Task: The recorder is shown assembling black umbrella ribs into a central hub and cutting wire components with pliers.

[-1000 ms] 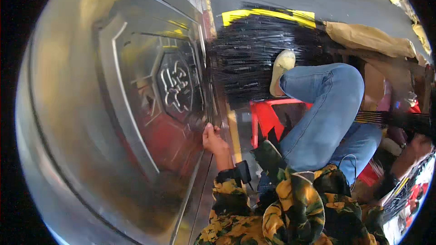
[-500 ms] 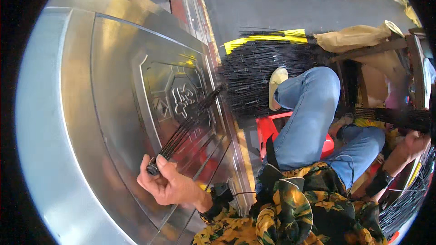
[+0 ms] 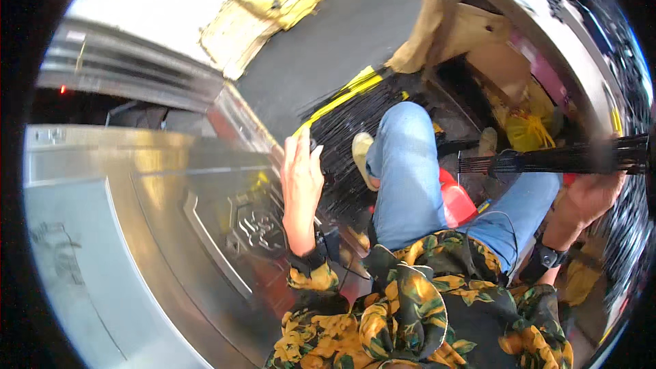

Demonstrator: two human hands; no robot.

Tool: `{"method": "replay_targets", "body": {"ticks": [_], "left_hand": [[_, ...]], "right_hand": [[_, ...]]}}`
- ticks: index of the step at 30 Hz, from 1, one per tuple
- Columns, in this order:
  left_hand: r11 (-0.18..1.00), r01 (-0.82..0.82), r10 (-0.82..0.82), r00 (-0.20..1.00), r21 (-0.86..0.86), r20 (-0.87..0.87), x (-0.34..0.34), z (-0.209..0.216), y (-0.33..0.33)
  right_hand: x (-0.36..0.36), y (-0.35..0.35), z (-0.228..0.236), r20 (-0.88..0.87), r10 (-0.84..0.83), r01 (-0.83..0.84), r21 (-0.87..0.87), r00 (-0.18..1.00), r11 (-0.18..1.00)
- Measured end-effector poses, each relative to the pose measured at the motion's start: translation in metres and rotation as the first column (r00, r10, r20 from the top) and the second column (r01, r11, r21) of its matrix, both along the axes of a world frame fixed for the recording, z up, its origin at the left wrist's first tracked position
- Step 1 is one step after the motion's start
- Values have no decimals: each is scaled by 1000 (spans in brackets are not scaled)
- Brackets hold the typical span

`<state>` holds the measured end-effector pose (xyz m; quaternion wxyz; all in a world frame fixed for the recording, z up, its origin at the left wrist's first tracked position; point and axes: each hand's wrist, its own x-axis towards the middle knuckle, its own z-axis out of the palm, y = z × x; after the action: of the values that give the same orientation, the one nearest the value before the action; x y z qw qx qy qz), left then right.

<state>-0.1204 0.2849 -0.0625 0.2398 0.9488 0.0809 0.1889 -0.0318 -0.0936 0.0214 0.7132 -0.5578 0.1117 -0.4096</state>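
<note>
My left hand (image 3: 303,181) is raised beside the metal door panel, with its fingers close together. A dark piece shows between fingers and thumb, seemingly the end of the black strand bundle; the rest blends into the pile behind. On the floor beyond lies a wide pile of thin black strands (image 3: 348,113) with a yellow strip (image 3: 345,99) along its far edge. At the far right my right hand (image 3: 589,197), partly blurred, is closed on a thick bundle of black strands (image 3: 529,161), which stretches level over my right knee.
An embossed metal door panel (image 3: 174,212) fills the left side. A wooden frame (image 3: 581,48) stands at the right, with brown cardboard (image 3: 502,68) and a yellow bag (image 3: 529,130) beneath. More black strands (image 3: 632,232) line the right rim. A red seat (image 3: 456,201) shows under my legs.
My view has swung to the right. My left hand has moved from in front of the door panel up towards the floor pile. The right hand's bundle now shows more fully over my knee.
</note>
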Motion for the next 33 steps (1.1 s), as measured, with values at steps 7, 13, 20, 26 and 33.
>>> {"method": "replay_targets", "body": {"ticks": [7,13,20,26,33], "left_hand": [[825,488,-504,863,-285,18,95,-61,-57],[732,306,-458,882,-609,-109,111,-70,-77],[838,419,-494,855,-350,-157,126,-30,-104],[834,525,-546,745,-166,-384,148,-85,-111],[746,637,-666,711,-192,-226,144,-40,-179]], "right_hand": [[-54,-75,-4,201,-3,-11,66,980,998],[-71,-112,-10,476,325,-402,66,817,913],[-87,-134,-26,384,76,-145,153,920,977],[-93,-134,-21,395,175,-273,209,902,939],[-79,-131,-28,416,115,-195,155,902,968]]}}
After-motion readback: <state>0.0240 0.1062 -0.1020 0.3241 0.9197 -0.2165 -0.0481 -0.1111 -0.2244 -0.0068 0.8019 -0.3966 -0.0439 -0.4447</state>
